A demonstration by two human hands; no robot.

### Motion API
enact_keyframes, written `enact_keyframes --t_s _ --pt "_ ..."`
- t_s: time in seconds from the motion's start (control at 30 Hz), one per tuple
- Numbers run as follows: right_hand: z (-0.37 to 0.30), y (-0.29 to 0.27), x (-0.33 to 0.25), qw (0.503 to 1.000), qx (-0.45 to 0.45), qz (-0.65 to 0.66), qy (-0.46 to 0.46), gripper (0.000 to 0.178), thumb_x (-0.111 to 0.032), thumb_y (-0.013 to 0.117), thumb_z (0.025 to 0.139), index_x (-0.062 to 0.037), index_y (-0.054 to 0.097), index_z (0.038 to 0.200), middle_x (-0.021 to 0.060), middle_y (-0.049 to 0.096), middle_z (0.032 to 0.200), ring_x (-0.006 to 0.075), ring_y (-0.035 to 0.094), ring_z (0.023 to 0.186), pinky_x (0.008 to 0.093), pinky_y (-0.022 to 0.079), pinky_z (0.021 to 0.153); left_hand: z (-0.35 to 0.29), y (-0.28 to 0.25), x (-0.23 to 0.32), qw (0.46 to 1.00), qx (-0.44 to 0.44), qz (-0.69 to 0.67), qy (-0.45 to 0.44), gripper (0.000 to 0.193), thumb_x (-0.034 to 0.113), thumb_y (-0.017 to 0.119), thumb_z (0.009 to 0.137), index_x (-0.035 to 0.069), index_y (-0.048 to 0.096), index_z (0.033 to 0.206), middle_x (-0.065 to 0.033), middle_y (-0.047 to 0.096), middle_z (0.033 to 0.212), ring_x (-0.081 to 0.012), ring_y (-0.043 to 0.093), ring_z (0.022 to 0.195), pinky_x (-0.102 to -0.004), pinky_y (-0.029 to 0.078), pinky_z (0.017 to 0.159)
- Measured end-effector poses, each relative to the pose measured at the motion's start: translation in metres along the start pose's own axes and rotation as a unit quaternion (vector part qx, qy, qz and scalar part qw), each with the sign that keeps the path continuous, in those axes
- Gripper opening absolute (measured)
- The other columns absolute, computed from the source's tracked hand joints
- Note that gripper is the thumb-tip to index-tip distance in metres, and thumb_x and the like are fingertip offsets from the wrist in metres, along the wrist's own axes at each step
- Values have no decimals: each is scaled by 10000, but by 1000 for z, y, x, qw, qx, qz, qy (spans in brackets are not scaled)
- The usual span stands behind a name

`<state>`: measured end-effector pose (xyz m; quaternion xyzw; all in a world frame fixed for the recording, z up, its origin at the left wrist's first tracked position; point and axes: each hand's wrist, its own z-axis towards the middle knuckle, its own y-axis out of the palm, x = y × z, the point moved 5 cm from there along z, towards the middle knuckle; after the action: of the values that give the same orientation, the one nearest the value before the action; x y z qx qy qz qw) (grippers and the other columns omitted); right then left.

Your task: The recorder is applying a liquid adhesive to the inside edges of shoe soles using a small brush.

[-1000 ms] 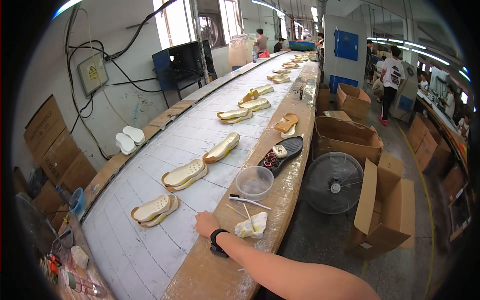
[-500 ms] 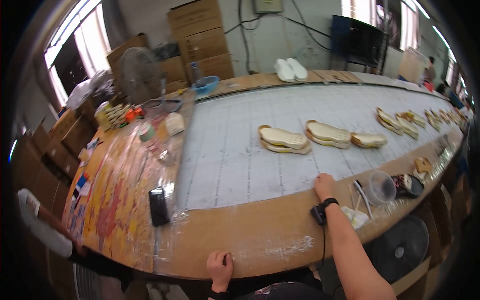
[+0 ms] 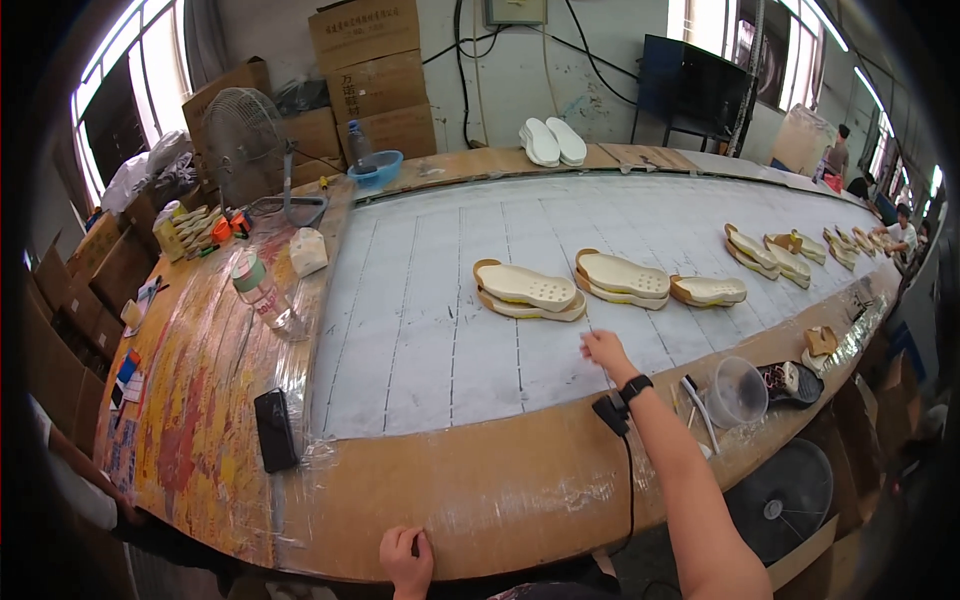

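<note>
My right hand [image 3: 607, 352] reaches over the pale belt [image 3: 400, 350], its fingers loosely apart with nothing in them. Just beyond it lie cream shoe soles with tan rims: a left pair [image 3: 528, 288], partly overlapping, a middle pair [image 3: 622, 278] and a single-looking sole [image 3: 709, 291] to the right. The hand is apart from all of them. At the near edge of the brown tabletop [image 3: 500, 490], my left hand [image 3: 407, 562] rests with its fingers curled in and nothing visible in them. A dark band and a small black device with a cable sit at my right wrist.
More soles [image 3: 765, 258] run along the belt to the far right. A clear plastic tub [image 3: 738, 392], a white-handled brush [image 3: 702, 415] and a dark shoe [image 3: 795, 380] stand right of my forearm. A phone [image 3: 276, 430] and a bottle [image 3: 266, 295] lie left. White soles [image 3: 552, 142] stand at the back.
My right hand has moved off the belt's near edge, forward and left toward the soles, its fingers loosening. The whole view has shifted slightly; my left hand stays at the table edge.
</note>
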<state>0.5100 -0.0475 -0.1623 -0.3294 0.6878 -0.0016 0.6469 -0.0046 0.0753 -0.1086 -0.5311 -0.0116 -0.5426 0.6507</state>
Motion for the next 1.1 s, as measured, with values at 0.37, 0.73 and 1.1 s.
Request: enact_keyframes --t_s 0.37,0.73,1.1 --pt "102 23 -63 969 226 -59 -75 405 -360 534 815 -68 610 1085 177 616 1049 370 579 959 421 459 821 17 -9 24 998 1 55 26 80 72 646 765 40 624 834 -146 589 823 -327 567 764 -393 463 667" --pt "89 65 -46 986 35 164 15 457 -122 615 769 -41 444 1186 123 566 1037 293 551 993 420 469 820 11 -4 11 999 7 43 28 86 35 650 721 31 617 800 -130 563 790 -288 562 716 -361 461 631" --pt "-220 124 -105 754 -377 496 206 433 -238 470 930 -101 365 1327 104 451 1300 277 469 1162 493 410 932 65 39 35 832 -48 -511 -209 509 140 590 874 17 359 1311 -103 504 1210 -174 495 1095 -281 436 887"
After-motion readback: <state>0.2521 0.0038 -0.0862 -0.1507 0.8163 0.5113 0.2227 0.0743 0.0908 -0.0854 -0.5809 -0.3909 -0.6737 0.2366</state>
